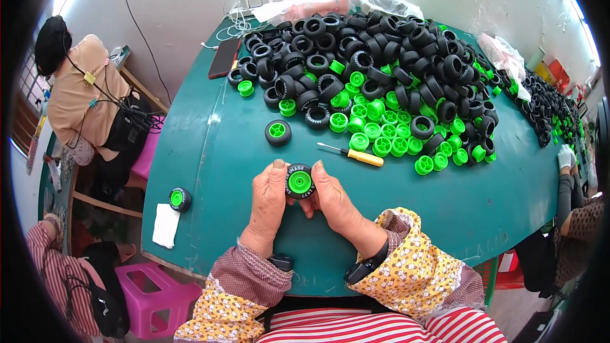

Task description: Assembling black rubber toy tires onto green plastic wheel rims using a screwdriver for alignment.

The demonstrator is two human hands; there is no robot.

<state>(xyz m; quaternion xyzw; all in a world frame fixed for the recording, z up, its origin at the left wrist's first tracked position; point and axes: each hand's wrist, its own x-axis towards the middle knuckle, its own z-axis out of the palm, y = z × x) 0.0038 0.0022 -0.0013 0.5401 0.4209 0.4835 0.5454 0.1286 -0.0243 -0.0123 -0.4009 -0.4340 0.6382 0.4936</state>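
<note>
Both hands hold one toy wheel point(300, 181), a black rubber tyre with a bright green hub, just above the green table point(210, 171). My left hand point(267, 203) grips its left side and my right hand point(335, 202) its right side, thumbs on the tyre's upper edge. A finished wheel point(278, 132) lies a little beyond the hands. Another finished wheel point(180, 199) stands near the table's left edge. A yellow-handled screwdriver point(353, 154) lies just beyond my right hand.
A big heap of black tyres point(375, 44) and green hubs point(381, 133) covers the far half of the table. A phone point(224, 57) and white cables lie at the far left, a white cloth point(166, 225) at the near left edge. Other people sit at left and right; a pink stool point(155, 295) stands below.
</note>
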